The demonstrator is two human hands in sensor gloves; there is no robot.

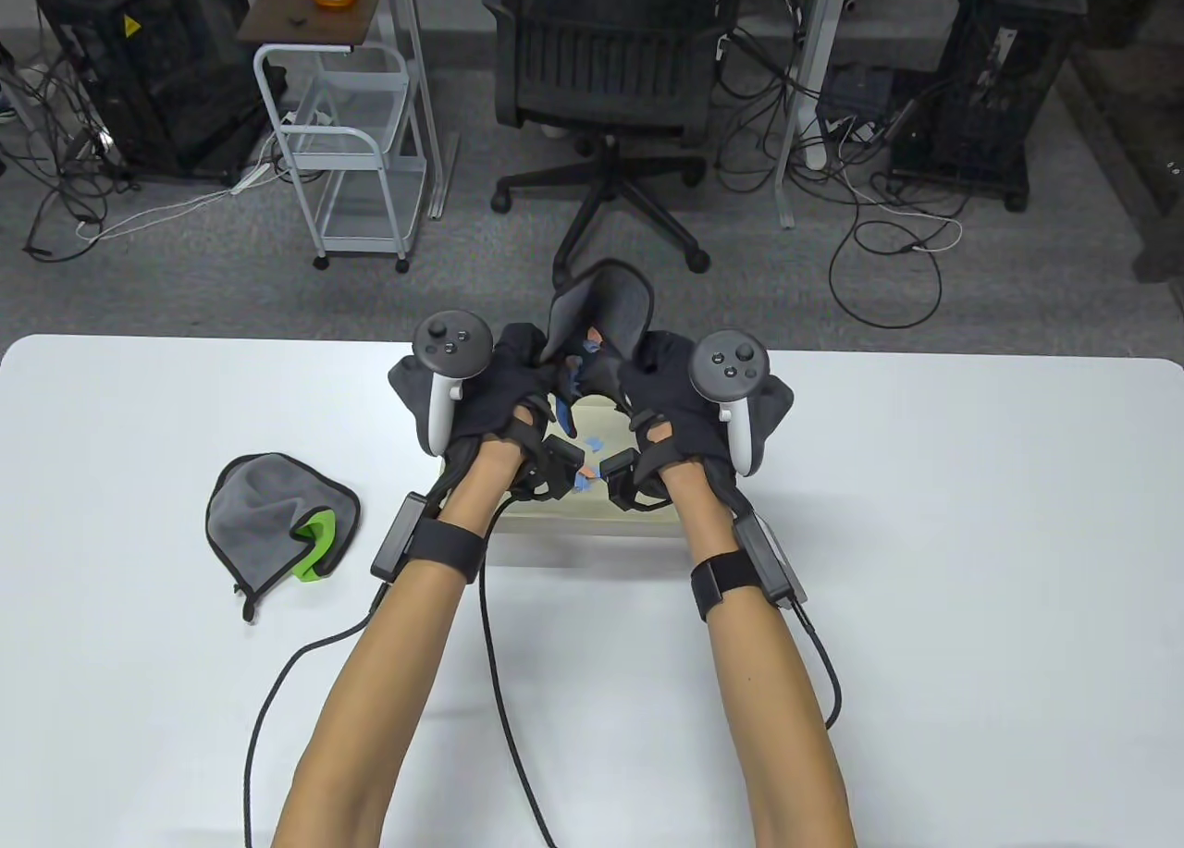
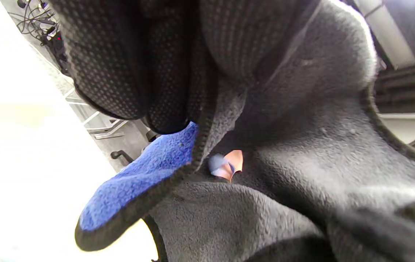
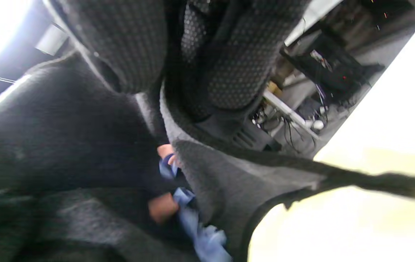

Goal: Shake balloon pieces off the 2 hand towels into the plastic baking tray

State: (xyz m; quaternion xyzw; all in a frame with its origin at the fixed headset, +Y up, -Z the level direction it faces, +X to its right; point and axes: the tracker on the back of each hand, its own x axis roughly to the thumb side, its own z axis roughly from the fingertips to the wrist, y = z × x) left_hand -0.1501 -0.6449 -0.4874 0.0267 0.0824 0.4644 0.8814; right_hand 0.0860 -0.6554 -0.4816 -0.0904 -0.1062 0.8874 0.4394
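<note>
A grey hand towel (image 1: 601,316) with a blue underside is held up over the cream plastic baking tray (image 1: 592,506) at the table's middle. My left hand (image 1: 513,381) grips the towel's left edge and my right hand (image 1: 661,386) grips its right edge. Blue and orange balloon pieces (image 1: 585,353) cling in the towel's fold, and a few balloon pieces (image 1: 588,464) lie in the tray. The left wrist view shows the grey towel (image 2: 302,153), its blue corner (image 2: 138,182) and an orange piece (image 2: 231,163). Blue pieces (image 3: 192,218) show in the right wrist view. A second grey towel (image 1: 273,515) with a green underside lies bunched on the table at left.
The white table (image 1: 971,608) stretches wide on both sides of the tray. Glove cables (image 1: 499,663) trail from my wrists toward the front edge. Beyond the table stand an office chair (image 1: 606,80) and a white cart (image 1: 347,145).
</note>
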